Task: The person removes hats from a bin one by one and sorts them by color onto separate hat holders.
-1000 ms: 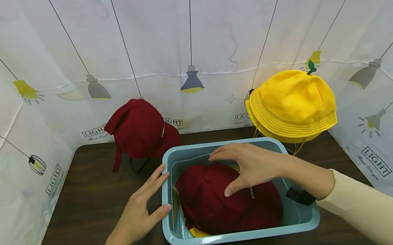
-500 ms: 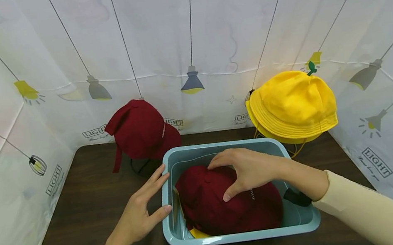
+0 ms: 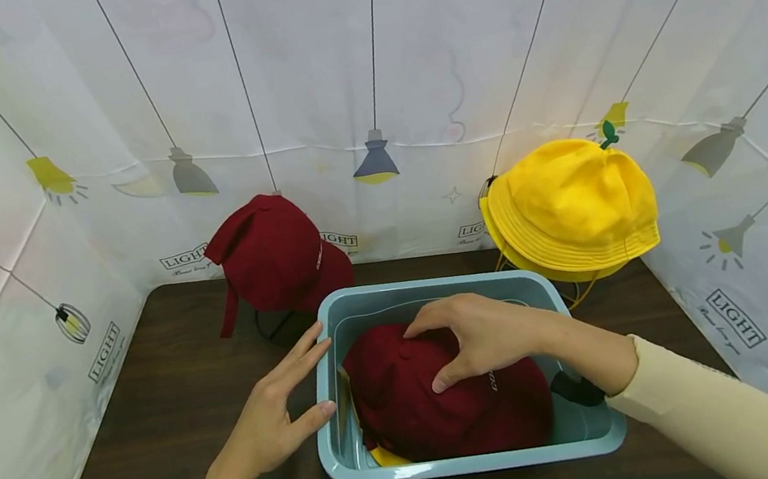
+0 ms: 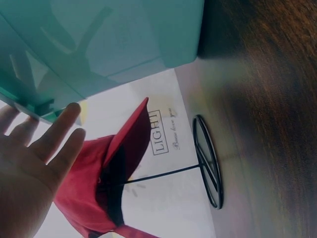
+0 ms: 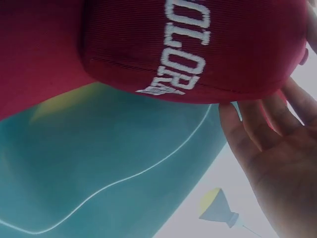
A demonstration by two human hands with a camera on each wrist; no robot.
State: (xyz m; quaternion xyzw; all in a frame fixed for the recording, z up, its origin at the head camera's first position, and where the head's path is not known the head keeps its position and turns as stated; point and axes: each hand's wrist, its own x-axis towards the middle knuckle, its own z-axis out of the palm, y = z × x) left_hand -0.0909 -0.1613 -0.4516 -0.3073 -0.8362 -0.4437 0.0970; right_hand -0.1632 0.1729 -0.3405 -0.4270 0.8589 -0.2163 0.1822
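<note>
A dark red baseball cap (image 3: 415, 407) with white lettering lies in a light blue plastic bin (image 3: 474, 462), on top of something yellow (image 3: 388, 456). My right hand (image 3: 489, 331) is over its crown, thumb and fingers spread apart. In the right wrist view, the fingers (image 5: 262, 119) look fairly straight at the cap's side; how firmly they touch cannot be told. With fingers spread, my left hand (image 3: 272, 419) has its fingertips at the bin's left rim. The left wrist view shows those fingers (image 4: 57, 131) extended beside the bin wall (image 4: 124, 44).
Behind the bin at left, another red cap (image 3: 276, 255) hangs on a black wire stand (image 4: 208, 158). Yellow bucket hats (image 3: 571, 205), the upper one with a green sprout, are stacked at back right. A lamp-patterned curtain (image 3: 300, 63) surrounds the dark wooden table (image 3: 157, 410).
My right hand has come down slightly and toward me, closer onto the cap's crown. The left hand, the bin and the hats have stayed in place.
</note>
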